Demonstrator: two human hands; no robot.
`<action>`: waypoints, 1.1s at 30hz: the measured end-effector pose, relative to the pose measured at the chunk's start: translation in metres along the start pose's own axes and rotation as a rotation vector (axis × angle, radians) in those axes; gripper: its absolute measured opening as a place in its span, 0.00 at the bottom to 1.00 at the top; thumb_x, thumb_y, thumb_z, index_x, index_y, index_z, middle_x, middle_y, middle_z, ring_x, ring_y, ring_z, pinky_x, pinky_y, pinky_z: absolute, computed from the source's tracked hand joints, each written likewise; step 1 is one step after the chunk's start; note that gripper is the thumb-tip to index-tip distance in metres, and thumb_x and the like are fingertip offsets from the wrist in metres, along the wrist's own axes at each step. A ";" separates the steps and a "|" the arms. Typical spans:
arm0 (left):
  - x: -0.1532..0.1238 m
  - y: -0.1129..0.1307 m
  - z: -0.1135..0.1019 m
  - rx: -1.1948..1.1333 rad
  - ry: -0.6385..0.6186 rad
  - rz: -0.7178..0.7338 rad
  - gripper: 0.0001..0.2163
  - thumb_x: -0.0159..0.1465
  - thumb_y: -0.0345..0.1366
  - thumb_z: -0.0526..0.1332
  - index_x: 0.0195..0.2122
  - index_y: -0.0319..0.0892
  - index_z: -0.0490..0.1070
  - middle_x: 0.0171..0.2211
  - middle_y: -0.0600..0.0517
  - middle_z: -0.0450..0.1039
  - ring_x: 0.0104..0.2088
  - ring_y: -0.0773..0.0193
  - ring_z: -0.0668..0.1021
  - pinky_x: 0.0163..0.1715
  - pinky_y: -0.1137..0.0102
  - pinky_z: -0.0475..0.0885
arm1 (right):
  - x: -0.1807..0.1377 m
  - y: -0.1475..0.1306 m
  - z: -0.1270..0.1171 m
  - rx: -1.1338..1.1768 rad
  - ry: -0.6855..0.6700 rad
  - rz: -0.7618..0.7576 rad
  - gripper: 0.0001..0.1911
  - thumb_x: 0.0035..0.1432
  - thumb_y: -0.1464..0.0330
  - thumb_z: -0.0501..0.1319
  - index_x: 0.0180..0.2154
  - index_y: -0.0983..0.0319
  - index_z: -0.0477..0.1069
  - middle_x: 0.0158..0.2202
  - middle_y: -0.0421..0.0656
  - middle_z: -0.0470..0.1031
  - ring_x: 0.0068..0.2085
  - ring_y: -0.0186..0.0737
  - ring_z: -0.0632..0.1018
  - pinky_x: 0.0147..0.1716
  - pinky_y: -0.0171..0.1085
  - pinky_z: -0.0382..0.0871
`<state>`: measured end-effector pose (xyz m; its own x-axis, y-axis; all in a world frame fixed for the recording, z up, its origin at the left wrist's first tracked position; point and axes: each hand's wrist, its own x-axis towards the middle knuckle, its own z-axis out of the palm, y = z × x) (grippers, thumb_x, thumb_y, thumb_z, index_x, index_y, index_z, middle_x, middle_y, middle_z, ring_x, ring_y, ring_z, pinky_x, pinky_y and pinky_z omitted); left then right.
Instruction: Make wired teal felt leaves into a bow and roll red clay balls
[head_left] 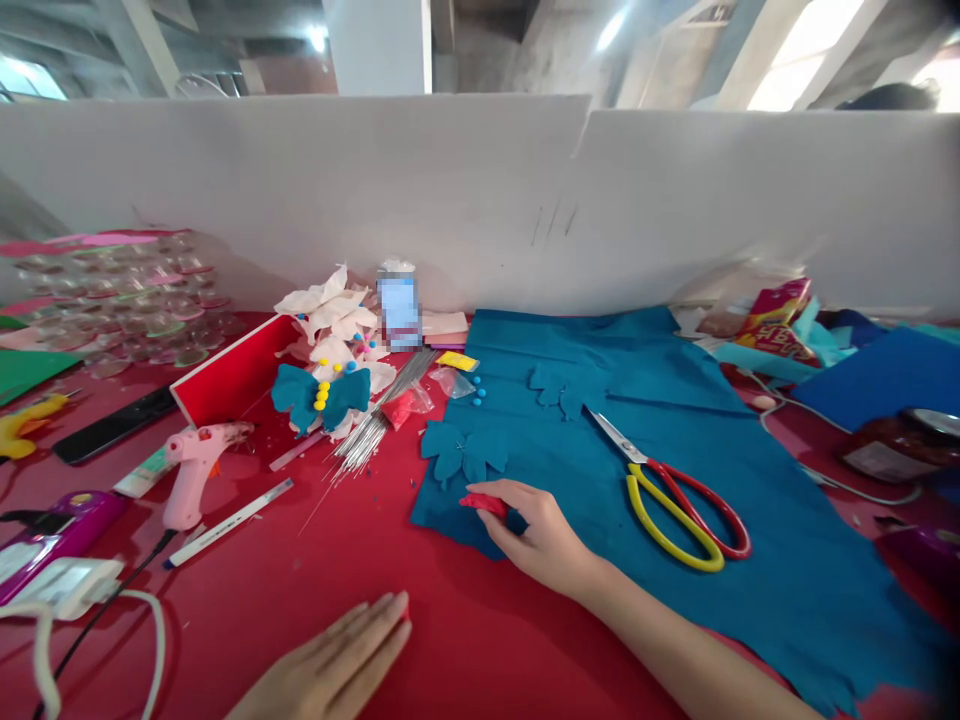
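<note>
My right hand pinches a lump of soft red clay over the near left edge of the blue cloth. My left hand lies flat and palm down on the red tabletop, fingers stretched out; a bit of red shows by its fingertips, too small to name. Just beyond the right hand lies a blue butterfly-shaped cutout. Scissors with one yellow and one red handle rest partly spread on the cloth. A blue butterfly with yellow balls sits farther off at left.
At left are a pink glue gun, a white marker-like stick, cables and a power strip. Thin metal wires lie in the middle beneath a phone. A jar stands at right. A white partition closes the back.
</note>
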<state>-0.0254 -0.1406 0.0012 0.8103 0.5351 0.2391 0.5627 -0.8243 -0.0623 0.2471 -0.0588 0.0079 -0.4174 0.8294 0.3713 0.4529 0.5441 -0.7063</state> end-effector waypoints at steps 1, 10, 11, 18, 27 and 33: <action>0.005 0.003 0.000 -0.002 -0.001 0.046 0.29 0.68 0.41 0.50 0.66 0.42 0.41 0.56 0.52 0.67 0.52 0.65 0.74 0.54 0.75 0.65 | 0.000 0.000 0.000 -0.001 0.001 -0.001 0.13 0.61 0.68 0.55 0.46 0.61 0.72 0.42 0.47 0.78 0.42 0.39 0.78 0.41 0.35 0.73; 0.015 -0.006 -0.021 -0.035 -0.041 0.010 0.33 0.65 0.48 0.53 0.66 0.42 0.41 0.59 0.52 0.63 0.56 0.61 0.69 0.54 0.71 0.66 | 0.002 0.005 -0.001 -0.012 0.018 -0.003 0.13 0.62 0.67 0.54 0.46 0.60 0.71 0.43 0.47 0.78 0.42 0.40 0.78 0.41 0.36 0.73; 0.012 -0.005 -0.021 -0.018 -0.041 0.037 0.31 0.66 0.45 0.53 0.66 0.42 0.43 0.58 0.54 0.64 0.55 0.63 0.71 0.53 0.73 0.66 | 0.001 0.005 -0.001 -0.011 0.015 -0.005 0.13 0.62 0.67 0.54 0.47 0.60 0.71 0.43 0.47 0.78 0.42 0.40 0.78 0.41 0.36 0.73; 0.028 -0.007 -0.013 0.066 -0.071 0.102 0.32 0.64 0.52 0.51 0.64 0.38 0.50 0.61 0.50 0.60 0.57 0.60 0.68 0.54 0.69 0.65 | 0.000 0.004 -0.002 -0.017 0.019 0.006 0.12 0.62 0.68 0.55 0.46 0.61 0.71 0.43 0.48 0.77 0.43 0.41 0.78 0.42 0.37 0.73; 0.024 -0.002 -0.020 -0.086 -0.096 0.130 0.26 0.68 0.38 0.51 0.65 0.45 0.44 0.58 0.56 0.65 0.56 0.66 0.70 0.55 0.73 0.63 | 0.000 0.005 -0.002 -0.011 0.010 -0.018 0.13 0.61 0.69 0.55 0.47 0.60 0.71 0.43 0.47 0.78 0.42 0.40 0.78 0.41 0.36 0.73; 0.028 -0.015 -0.024 -0.055 -0.139 0.041 0.35 0.63 0.55 0.51 0.66 0.40 0.44 0.62 0.49 0.57 0.60 0.56 0.64 0.57 0.66 0.61 | 0.001 0.005 -0.001 0.010 -0.009 -0.016 0.13 0.61 0.69 0.55 0.47 0.59 0.72 0.42 0.46 0.78 0.42 0.40 0.78 0.41 0.36 0.73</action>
<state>-0.0148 -0.1172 0.0321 0.8496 0.5176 0.1013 0.5216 -0.8531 -0.0155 0.2500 -0.0551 0.0050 -0.4310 0.8197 0.3772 0.4385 0.5556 -0.7064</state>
